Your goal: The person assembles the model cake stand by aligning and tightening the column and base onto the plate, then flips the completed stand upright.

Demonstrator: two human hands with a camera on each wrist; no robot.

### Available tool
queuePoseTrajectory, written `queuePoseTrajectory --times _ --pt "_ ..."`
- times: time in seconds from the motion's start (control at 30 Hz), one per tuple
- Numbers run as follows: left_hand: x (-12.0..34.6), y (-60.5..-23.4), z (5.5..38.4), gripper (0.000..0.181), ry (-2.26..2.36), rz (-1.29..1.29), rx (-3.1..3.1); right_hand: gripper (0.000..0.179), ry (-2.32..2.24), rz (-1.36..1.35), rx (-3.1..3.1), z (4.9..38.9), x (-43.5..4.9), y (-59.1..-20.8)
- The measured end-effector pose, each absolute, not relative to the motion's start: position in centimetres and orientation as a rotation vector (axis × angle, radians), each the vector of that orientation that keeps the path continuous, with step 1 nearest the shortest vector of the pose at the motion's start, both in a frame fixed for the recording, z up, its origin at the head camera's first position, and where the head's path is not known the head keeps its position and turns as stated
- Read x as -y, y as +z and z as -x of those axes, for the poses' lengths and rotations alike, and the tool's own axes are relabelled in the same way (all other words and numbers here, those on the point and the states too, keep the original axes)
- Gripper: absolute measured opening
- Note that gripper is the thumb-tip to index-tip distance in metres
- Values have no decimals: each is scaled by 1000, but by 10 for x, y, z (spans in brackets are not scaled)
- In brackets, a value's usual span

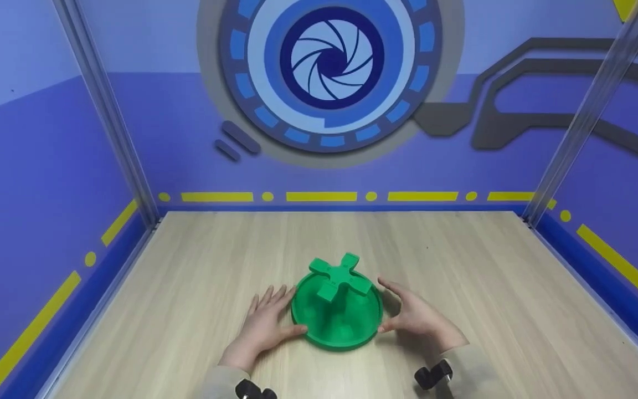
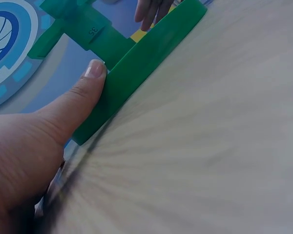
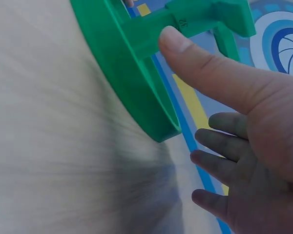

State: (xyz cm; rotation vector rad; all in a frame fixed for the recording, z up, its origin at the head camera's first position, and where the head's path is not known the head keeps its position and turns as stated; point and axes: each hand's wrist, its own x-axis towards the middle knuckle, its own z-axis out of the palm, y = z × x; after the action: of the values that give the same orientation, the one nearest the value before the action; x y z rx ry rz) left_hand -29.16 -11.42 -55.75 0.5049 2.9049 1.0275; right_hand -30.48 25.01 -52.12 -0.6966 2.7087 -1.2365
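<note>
A round green tray (image 1: 352,335) with a low rim stands on the table between both hands. From its middle rises a green post (image 3: 151,31) marked with a number, topped by a green cross-shaped piece (image 1: 340,274). My left hand (image 1: 266,324) lies along the tray's left side, its thumb (image 2: 85,90) straight against the rim and its fingers extended. On the other side my right hand (image 1: 416,316) is beside the rim with fingers spread. The right wrist view shows its thumb (image 3: 200,66) overlapping the tray and post, with the other fingers off to the side.
The wooden table (image 1: 214,255) is bounded by a blue printed back wall (image 1: 169,138) and side walls. Metal posts (image 1: 111,119) stand at the two back corners. Dark bands with devices (image 1: 434,374) sit on both wrists.
</note>
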Motion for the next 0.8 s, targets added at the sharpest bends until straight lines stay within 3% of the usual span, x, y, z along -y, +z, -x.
queuePoseTrajectory --times 0.4,0.57,0.8 --pt "115 -558 289 108 1044 -545 -2889 127 -1169 656 -2699 304 -243 -536" --pt "115 -558 290 121 1039 -594 -2883 125 -1141 636 -2728 304 -240 -539" --pt "110 -556 292 122 1049 -601 -2885 122 -1165 619 -2732 304 -238 -539"
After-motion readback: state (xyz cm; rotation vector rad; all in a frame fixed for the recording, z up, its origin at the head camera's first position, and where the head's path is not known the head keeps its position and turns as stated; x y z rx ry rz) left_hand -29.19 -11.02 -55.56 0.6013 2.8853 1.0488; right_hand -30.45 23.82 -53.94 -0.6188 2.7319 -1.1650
